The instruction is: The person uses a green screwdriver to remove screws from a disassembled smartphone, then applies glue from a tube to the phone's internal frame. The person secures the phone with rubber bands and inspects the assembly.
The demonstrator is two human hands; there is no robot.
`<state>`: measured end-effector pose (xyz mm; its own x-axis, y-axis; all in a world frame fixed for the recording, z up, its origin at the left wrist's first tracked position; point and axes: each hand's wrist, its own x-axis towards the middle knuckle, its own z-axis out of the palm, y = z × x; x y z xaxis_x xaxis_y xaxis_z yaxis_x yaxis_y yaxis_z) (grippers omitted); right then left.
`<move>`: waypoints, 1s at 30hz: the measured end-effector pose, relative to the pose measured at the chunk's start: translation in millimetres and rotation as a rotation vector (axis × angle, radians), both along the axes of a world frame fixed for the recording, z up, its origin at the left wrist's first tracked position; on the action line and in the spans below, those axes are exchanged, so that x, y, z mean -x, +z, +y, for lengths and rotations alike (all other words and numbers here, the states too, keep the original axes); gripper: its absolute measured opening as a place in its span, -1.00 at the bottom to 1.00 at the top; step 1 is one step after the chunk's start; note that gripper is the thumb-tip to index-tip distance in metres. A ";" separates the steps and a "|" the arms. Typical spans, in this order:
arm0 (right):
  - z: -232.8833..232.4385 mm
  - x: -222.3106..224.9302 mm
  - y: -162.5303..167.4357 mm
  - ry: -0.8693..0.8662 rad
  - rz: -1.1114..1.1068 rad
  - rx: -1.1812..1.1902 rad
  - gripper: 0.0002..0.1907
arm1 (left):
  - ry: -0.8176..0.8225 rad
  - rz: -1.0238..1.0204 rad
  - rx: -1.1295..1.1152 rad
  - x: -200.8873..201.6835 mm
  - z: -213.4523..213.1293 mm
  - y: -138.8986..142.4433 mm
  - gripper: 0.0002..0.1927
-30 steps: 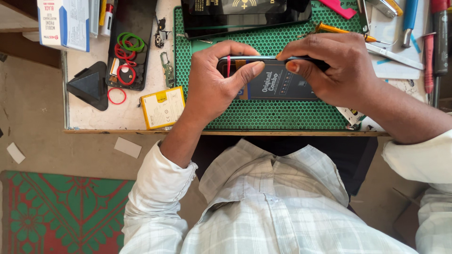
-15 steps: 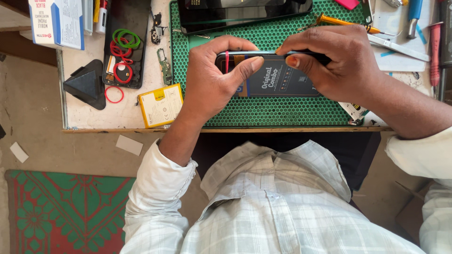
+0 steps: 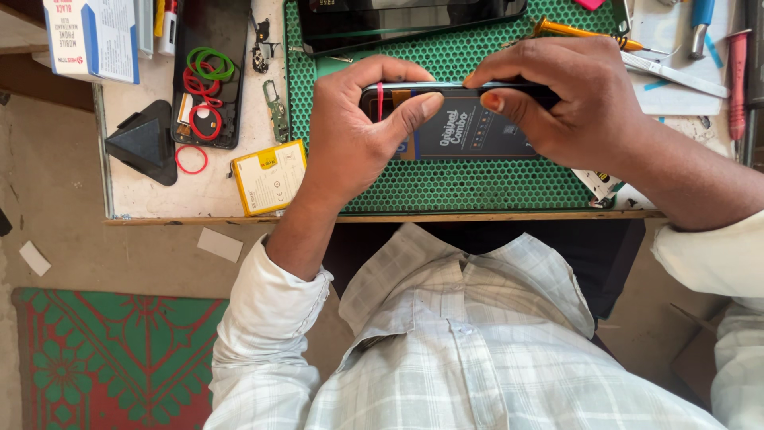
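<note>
Seen from the head camera, a green honeycomb-textured mat [image 3: 446,187] covers the middle of the workbench [image 3: 207,191] and serves as the landmark here.

Left of the mat lies a shallow black phone back shell [image 3: 227,48], open side up like a tray; inside it sit green and red rubber bands [image 3: 208,64] and a small round part. One more red band [image 3: 189,159] lies on the bare bench just below that shell.

Above the middle of the mat, both hands grip a dark, flat, rectangular smartphone [image 3: 469,123] with a printed film on its face and a red rubber band wrapped around its left end. The left hand [image 3: 350,135] is curled around the phone's left end, thumb pressed flat across the face, fingers hooked over the far edge. The right hand [image 3: 573,103] is closed over the right end, thumb tip on the glass near the top edge, fingers bent along the far side.

Left of the mat's lower corner lies a flat yellow battery [image 3: 269,177]. Farther left sits a black triangular wedge [image 3: 143,143]. At the mat's far edge lies a glossy dark screen panel [image 3: 398,20]. Right of the mat's top corner rests a yellow-handled screwdriver [image 3: 581,32].
</note>
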<state>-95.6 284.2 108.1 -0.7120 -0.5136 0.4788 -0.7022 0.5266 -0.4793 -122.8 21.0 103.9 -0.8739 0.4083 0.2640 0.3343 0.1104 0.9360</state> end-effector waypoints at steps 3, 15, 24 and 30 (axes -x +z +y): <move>2.3 -3.3 5.9 -0.019 -0.007 0.024 -0.74 | -0.004 0.059 -0.001 -0.4 -2.8 4.5 -0.78; 17.0 -9.3 42.3 -0.234 -0.267 0.256 -0.73 | 0.035 0.031 -0.338 -9.8 -5.8 2.8 -0.76; -16.1 -15.0 94.9 0.010 0.238 -0.113 -0.73 | -0.011 0.641 0.139 -7.8 1.4 30.4 -0.63; -29.6 -6.1 89.4 -0.017 0.332 -0.236 -0.79 | 0.102 0.621 0.000 -9.6 -9.0 32.4 -0.67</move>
<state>-89.5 254.6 197.5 -0.5480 -0.6266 0.5542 -0.7886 0.6079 -0.0926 -113.3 12.0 136.3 -0.5918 0.3312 0.7348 0.8035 0.1702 0.5704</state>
